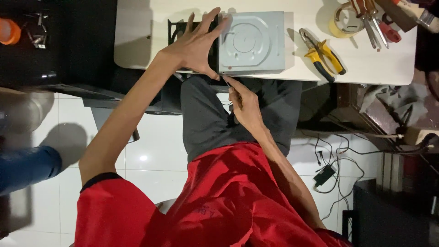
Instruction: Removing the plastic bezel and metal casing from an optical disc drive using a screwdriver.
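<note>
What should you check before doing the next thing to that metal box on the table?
1. Left hand steadies the grey metal drive case: ok, palm and fingers press its left side.
2. Right hand has a grip on a thin tool: ok, pinched in the fingers.
3. Tool tip seated at the case's near corner: cannot tell, too small.
4. Case fully on the white table: ok, though close to the near edge.
5. Yellow-handled pliers within reach: ok, lying right of the case.
6. Tape roll out of the way: ok, at the far corner.
</note>
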